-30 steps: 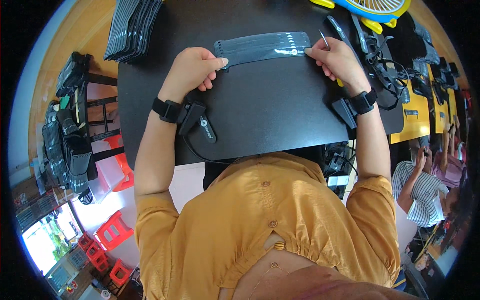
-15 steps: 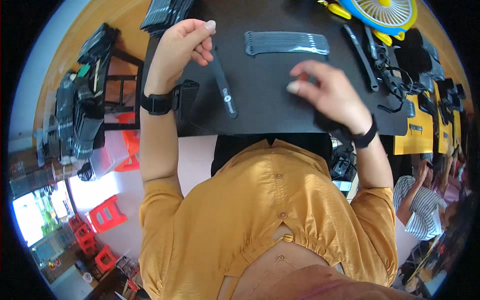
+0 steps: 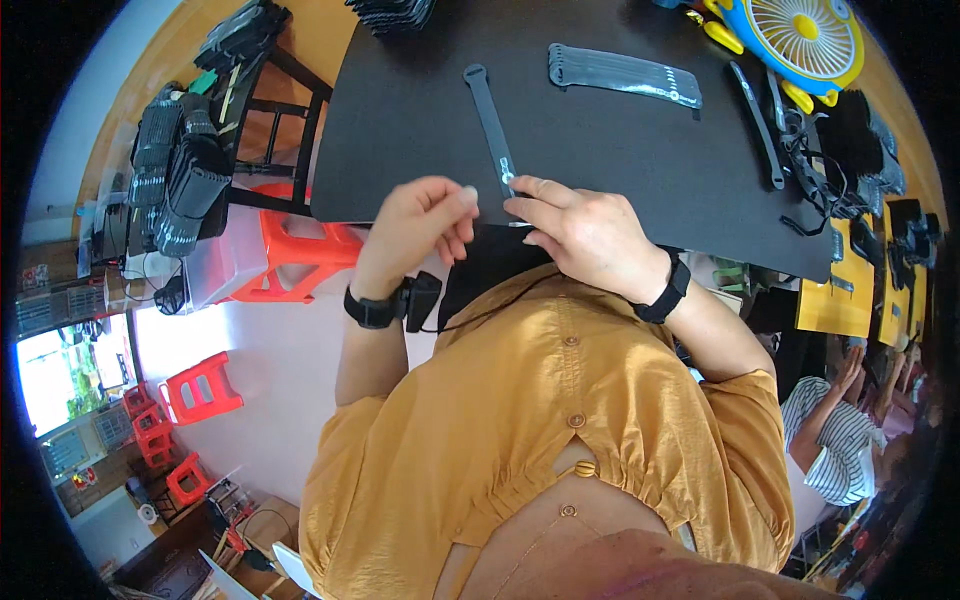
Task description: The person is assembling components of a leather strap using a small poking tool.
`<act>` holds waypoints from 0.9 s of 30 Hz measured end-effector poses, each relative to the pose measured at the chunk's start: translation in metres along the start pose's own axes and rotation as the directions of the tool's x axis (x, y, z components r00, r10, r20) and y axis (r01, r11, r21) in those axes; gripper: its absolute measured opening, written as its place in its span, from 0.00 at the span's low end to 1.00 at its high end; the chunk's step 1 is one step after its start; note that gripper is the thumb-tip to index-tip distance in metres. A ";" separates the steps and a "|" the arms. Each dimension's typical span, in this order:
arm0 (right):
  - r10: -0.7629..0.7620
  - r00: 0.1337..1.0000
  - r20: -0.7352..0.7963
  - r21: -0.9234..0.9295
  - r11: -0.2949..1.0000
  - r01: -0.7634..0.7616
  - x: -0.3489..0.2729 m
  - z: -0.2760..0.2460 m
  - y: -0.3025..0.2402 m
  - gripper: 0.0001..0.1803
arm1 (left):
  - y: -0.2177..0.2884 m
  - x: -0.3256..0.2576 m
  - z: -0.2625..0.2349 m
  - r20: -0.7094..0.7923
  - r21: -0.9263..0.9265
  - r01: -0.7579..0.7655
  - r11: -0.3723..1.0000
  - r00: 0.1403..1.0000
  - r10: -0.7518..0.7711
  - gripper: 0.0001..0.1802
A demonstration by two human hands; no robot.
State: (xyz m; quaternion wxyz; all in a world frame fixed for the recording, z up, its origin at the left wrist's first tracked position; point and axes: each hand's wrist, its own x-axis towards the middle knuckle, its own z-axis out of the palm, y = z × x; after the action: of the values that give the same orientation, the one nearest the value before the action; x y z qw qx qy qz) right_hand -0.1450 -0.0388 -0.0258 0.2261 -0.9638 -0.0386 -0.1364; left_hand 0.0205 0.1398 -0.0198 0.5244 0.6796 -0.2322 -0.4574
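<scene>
A slim black strap (image 3: pixel 486 115) with a rounded, slotted far end lies lengthwise on the dark table, its near end at the front edge. My right hand (image 3: pixel 595 235) is on that near end, index and middle fingertips over it and thumb lower, at the edge; the fingers partly cover the strap there. To the left, by the front edge, my left hand (image 3: pixel 425 225) has thumb and fingers closed in a pinch, apart from the strap. Anything between those fingertips is too small to make out. Beyond my right hand lies a flat bundle of similar straps (image 3: pixel 620 75) in shiny clear wrap.
A stack of black straps (image 3: pixel 392 12) stands at the table's far edge. At the right are a blue-and-yellow fan (image 3: pixel 800 35), a long black strap (image 3: pixel 757 125) and tangled straps (image 3: pixel 800 150). A red stool (image 3: pixel 300 255) stands left of the table (image 3: pixel 400 130).
My left hand has come from the strap's far end back to the front edge. My right hand has moved left onto the strap's near end. The strap lies closer to the edge.
</scene>
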 end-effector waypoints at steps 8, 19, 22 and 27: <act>-0.045 0.959 -0.281 0.109 0.991 0.078 -0.009 0.012 -0.009 0.14 | -0.028 -0.011 0.033 0.093 -0.211 0.057 0.976 0.995 -0.038 0.20; 0.190 0.912 -0.364 0.400 0.916 -0.031 -0.017 -0.016 -0.030 0.12 | -0.012 0.005 0.055 0.144 -0.671 -0.142 0.728 0.938 0.316 0.16; 0.360 0.921 -0.150 0.620 0.760 -0.196 -0.024 -0.025 -0.031 0.08 | -0.009 0.011 0.053 0.146 -0.670 -0.151 0.727 0.933 0.328 0.17; 0.227 0.962 -0.152 0.442 0.886 -0.139 -0.030 -0.027 -0.030 0.07 | -0.007 0.013 0.056 0.162 -0.680 -0.120 0.724 0.937 0.308 0.18</act>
State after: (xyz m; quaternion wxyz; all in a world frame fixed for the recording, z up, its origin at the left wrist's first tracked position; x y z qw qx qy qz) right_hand -0.1840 -0.0243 0.0015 0.4462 -0.8714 0.0467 -0.1985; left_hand -0.0223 0.1038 -0.0332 0.7441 0.3512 -0.2008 -0.5316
